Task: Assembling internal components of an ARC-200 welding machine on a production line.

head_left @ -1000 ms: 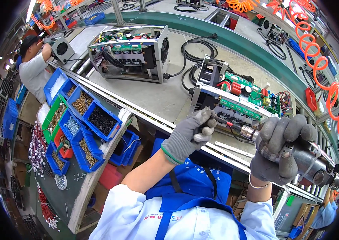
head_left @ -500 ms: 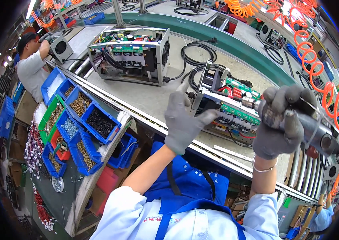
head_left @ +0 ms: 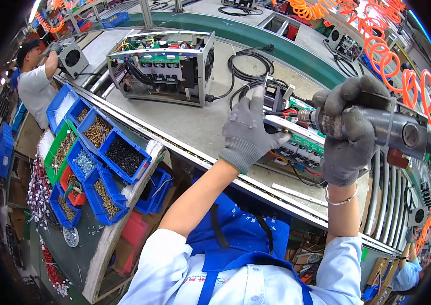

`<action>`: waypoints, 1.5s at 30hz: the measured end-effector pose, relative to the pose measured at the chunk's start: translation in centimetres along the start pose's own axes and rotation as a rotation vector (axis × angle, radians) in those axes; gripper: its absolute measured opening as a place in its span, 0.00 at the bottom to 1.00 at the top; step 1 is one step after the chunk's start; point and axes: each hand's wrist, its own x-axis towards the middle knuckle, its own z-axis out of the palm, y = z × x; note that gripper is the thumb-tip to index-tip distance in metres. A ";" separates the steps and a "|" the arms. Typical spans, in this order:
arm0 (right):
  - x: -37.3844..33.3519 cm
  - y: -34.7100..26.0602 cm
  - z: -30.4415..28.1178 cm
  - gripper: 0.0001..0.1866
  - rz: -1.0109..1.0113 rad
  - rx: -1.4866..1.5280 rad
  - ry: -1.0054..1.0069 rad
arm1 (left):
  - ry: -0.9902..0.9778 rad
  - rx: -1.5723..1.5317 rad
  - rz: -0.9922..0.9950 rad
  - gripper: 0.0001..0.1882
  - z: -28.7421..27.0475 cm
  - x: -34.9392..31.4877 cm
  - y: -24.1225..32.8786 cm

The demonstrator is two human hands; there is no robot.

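Observation:
My right hand (head_left: 350,129), in a grey glove, is wrapped round a dark pneumatic screwdriver (head_left: 393,132). The driver lies nearly level, its metal nose (head_left: 307,117) pointing left over an open-framed electronic unit (head_left: 301,145) with green circuit boards and red wires. My left hand (head_left: 246,129), also gloved, lies across the left end of that unit, fingers stretched out and thumb apart along the frame. The hand hides much of this end panel. Whether a small screw sits at the bit or by the thumb is too fine to make out.
A second open unit (head_left: 162,71) stands further left, with a coiled black cable (head_left: 248,63) beside it. Blue, green and red bins (head_left: 126,155) of screws and small parts are at the left. Orange coiled hoses (head_left: 383,56) hang at the right. A co-worker (head_left: 37,86) is at far left.
My left hand has moved right onto the unit's end. The right hand has brought the screwdriver left and slightly up, its nose now closer to my left hand.

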 end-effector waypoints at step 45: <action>7.9 1.7 5.7 0.04 0.245 -0.381 -0.008 | -0.013 -0.382 -0.057 0.40 -0.1 -0.9 -0.3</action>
